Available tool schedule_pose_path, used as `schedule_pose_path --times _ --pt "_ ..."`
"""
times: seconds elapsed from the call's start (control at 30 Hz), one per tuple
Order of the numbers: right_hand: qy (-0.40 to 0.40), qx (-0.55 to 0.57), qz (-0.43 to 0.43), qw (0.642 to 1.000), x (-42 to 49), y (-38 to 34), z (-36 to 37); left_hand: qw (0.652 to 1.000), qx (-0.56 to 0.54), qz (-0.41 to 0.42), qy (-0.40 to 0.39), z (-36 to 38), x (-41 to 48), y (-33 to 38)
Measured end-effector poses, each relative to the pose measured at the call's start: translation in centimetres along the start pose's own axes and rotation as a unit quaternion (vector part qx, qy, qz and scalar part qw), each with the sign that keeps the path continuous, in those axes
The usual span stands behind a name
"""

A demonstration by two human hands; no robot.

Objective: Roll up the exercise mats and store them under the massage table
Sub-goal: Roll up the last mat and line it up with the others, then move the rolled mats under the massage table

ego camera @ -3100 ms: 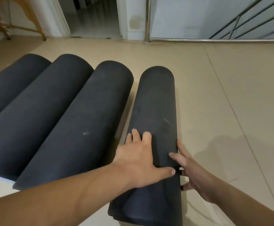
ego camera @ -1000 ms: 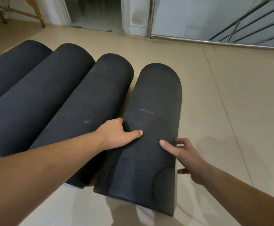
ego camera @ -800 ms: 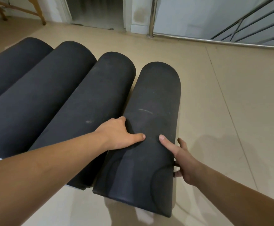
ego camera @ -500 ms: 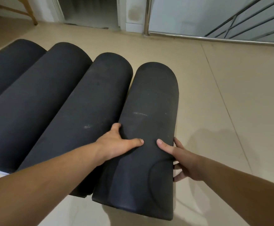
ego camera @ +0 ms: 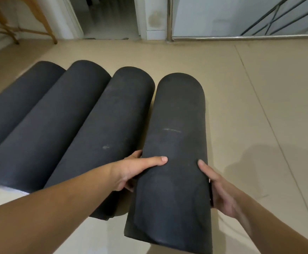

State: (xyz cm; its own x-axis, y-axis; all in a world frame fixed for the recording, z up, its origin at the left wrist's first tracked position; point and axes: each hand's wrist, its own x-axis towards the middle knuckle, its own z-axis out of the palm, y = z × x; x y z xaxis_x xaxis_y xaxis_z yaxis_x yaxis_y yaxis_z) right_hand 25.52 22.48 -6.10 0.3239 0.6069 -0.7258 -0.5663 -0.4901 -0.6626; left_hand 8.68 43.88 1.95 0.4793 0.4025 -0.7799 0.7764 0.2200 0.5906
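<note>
Rolling looks finished: rightmost mat [ego camera: 177, 143] lies on floor [ego camera: 259, 107] just beside three other rolled mats [ego camera: 39, 134]. Left hand [ego camera: 131, 173] and right hand [ego camera: 221, 191] clasp its flanks, thumbs on top. Storing all four under the massage table not yet done.

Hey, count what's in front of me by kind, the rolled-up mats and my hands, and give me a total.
Rolled black mats: 4 (far-left mat, second mat, third mat, rightmost mat, gripped from both sides)
Hands: 2 (left hand, right hand)
Total: 6
</note>
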Motion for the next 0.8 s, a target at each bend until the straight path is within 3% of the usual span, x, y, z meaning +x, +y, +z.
schedule_pose_path --times 0.2,0.33,0.53,0.8 --pt "-0.012 0.012 0.005 1.000 0.0 1.0 1.2 0.995 -0.050 -0.010 0.082 1.1 -3.0 -1.0" --pt "-0.009 0.006 -0.010 1.000 -1.1 0.5 2.8 0.990 -0.020 0.002 0.138 0.5 -4.8 -0.8" --pt "0.004 0.027 -0.025 0.999 -3.0 0.4 4.2 0.994 -0.066 -0.035 0.076 1.6 -6.3 -2.2" --pt "0.006 0.017 -0.038 0.999 -5.4 -2.5 3.3 0.999 -0.036 -0.022 0.009 -0.6 -6.1 0.5"
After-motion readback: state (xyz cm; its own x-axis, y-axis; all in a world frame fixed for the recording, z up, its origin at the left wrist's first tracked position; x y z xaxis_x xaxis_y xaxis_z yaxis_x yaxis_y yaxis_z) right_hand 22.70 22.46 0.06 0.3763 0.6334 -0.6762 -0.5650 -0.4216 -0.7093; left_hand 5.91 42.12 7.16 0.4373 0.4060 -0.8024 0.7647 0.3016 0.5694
